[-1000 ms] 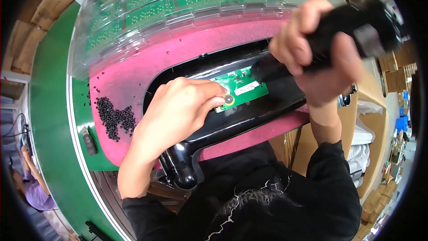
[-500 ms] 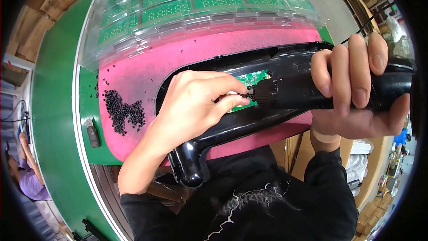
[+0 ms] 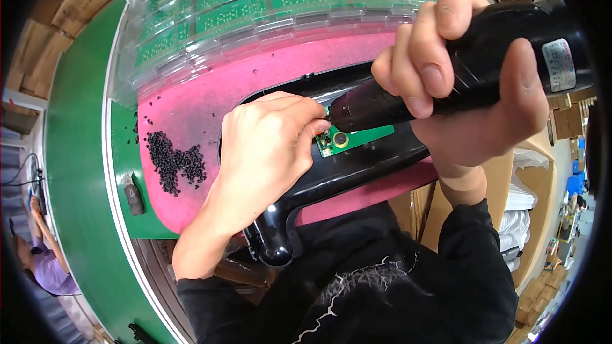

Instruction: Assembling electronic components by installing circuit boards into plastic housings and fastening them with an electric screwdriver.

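My right hand (image 3: 440, 70) wraps round a black electric screwdriver (image 3: 488, 48), which slants down to the left over a green circuit board (image 3: 370, 135). The board lies inside a long, glossy black plastic housing (image 3: 357, 169) with a rounded stub at its near left end. Pinched at the screwdriver's tip are the thumb and fingertips of my left hand (image 3: 268, 137), closed on small black screws that the fingers mostly hide. Left of that hand, a loose heap of small black screws (image 3: 169, 159) lies on the pink mat (image 3: 233, 73).
Clear plastic trays (image 3: 268, 16) of green boards stand along the mat's far side. A small dark object (image 3: 134, 196) rests on the green table (image 3: 83, 153) beside the mat. Cardboard boxes (image 3: 443, 216) stand at the right; another person (image 3: 51, 267) is at far left.
The screwdriver and my right hand have risen and tilted, its tip moving left and up over the board. My left fingers have shifted slightly left with it, uncovering more of the board.
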{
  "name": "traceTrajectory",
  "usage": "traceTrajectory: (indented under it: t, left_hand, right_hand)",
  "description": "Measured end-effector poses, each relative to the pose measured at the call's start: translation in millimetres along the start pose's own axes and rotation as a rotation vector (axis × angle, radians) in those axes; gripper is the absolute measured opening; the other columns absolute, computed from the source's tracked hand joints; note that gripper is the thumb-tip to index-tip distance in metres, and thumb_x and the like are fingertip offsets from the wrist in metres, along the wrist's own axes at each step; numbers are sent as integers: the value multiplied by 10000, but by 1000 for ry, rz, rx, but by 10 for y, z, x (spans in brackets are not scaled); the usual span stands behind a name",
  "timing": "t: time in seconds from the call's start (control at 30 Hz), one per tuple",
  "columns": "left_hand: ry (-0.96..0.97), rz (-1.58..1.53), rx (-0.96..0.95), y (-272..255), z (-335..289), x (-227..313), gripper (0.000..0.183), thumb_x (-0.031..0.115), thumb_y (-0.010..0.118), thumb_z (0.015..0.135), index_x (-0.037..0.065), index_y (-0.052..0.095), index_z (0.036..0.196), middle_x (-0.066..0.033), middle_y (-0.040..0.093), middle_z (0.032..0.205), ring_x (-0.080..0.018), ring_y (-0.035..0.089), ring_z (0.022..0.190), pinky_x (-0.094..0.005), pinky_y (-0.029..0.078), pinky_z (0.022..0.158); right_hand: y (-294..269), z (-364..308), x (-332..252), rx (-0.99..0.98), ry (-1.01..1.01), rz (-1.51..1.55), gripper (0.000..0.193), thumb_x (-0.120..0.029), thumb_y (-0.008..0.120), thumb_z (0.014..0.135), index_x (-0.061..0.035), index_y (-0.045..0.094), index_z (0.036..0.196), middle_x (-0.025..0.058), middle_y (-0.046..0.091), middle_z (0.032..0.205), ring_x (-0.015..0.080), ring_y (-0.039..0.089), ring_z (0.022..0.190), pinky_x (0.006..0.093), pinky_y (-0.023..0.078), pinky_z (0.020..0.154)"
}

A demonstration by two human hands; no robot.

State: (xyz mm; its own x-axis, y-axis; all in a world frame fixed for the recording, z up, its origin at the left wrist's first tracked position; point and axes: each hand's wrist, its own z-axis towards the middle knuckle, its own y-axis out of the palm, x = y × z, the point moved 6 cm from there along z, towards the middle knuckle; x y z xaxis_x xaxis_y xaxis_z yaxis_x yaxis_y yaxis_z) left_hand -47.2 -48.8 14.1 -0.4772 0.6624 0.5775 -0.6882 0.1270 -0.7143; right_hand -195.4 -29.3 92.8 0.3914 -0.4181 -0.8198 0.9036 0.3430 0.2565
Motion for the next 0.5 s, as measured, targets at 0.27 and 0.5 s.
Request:
traceTrajectory:
  t: [0.27,0.5]
  left_hand:
    - [-187,-48,115,-101,41,-196,62,34,680,873,-27,681,886,-137,705,765,-228,702,661,-316,526,603]
    - [-130,-57,65,-73,20,-174,100,51,674,868,-40,687,906,-172,695,779,-294,698,702,-352,526,648]
  right_hand:
    - [-135,-81,302,89,10,-75,474,-519,534,906,-60,517,1018,9,520,674,89,438,483,269,361,533]
    - [-70,-32,378,19,50,-267,452,-471,565,898,-38,504,1016,45,507,667,109,440,489,276,368,523]
